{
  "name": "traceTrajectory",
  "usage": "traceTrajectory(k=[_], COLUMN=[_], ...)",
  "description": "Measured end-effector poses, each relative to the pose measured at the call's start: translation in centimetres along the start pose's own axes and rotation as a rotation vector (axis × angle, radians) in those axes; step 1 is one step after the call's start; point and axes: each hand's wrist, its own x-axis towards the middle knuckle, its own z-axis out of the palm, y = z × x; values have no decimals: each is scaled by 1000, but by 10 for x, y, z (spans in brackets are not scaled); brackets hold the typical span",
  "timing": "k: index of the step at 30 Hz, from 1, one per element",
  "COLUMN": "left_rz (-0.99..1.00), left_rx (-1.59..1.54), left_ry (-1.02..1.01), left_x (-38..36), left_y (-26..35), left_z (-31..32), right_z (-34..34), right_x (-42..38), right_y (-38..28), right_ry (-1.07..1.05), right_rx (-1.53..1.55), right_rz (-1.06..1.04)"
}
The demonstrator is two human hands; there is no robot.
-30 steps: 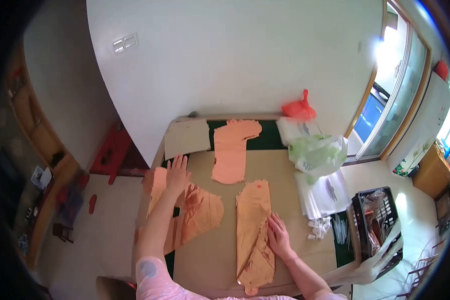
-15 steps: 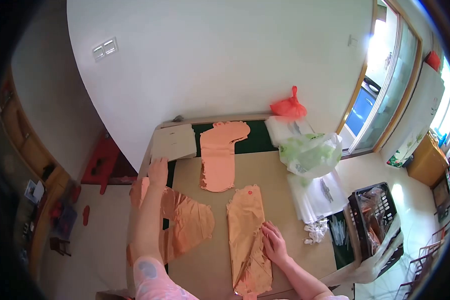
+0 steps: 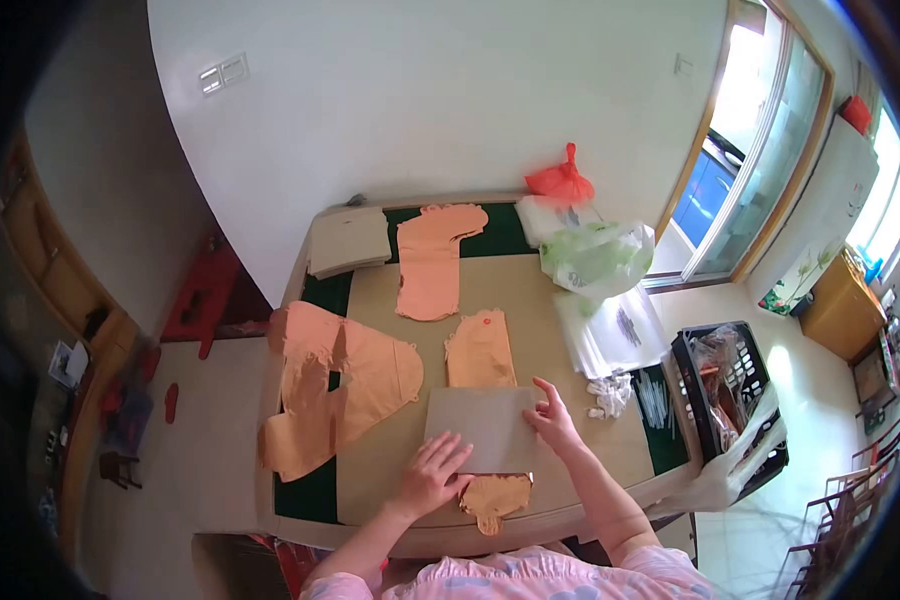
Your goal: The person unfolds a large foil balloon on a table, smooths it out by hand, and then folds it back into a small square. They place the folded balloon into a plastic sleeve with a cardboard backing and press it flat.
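Observation:
A grey cardboard sheet (image 3: 482,425) lies across the middle of a flat rose-gold foil balloon (image 3: 480,350), whose top and bottom ends stick out. My left hand (image 3: 433,478) rests on the sheet's lower left part, fingers stretched and lying flat. At the right edge of the sheet is my right hand (image 3: 555,420), its index finger extended and its thumb side touching the edge. To the left lies a wide foil balloon (image 3: 375,375), partly over the table's edge. Another foil balloon (image 3: 430,265) is spread out farther back.
A stack of cardboard sheets (image 3: 350,240) is at the back left of the table. Clear plastic sleeves (image 3: 630,335), a green-white plastic bag (image 3: 600,260) and a red bag (image 3: 562,180) line the right side. A black crate (image 3: 684,365) stands beyond the right edge.
My left hand has come from the cardboard stack to the front, and a cardboard sheet now covers the middle of the foil balloon. My right hand has moved to the sheet's edge.

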Motion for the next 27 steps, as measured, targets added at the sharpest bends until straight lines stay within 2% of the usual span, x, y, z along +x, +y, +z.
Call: traceTrajectory(k=[3,6,9,10,13,16,19,22,27], left_rz=[-128,-152,-137,-142,-154,-156,-156,-174,-222], left_rx=[-74,26,74,73,75,81,85,97,111], left_ry=[13,-61,-70,-67,-67,-63,-75,-96,-108], left_x=[-8,-12,-12,-11,-13,-11,-12,-11,-4], left_y=[-5,-17,-20,-19,-17,-18,-20,-23,-24], left_z=[18,40,44,44,43,43,45,45,52], right_z=[-6,6,10,12,16,14,12,20,20], right_x=[-10,-26,-32,-37,-40,-34,3,34,50], right_y=[11,5,21,21,36,27,14,7,-6], right_ry=[39,186,286,189,193,201,223,337,369], right_rx=[-295,-566,-951,-1018,-1150,-1096,-969,-1044,-996], right_rz=[5,-79,-696,-625,-675,-674,-505,-560,-514])
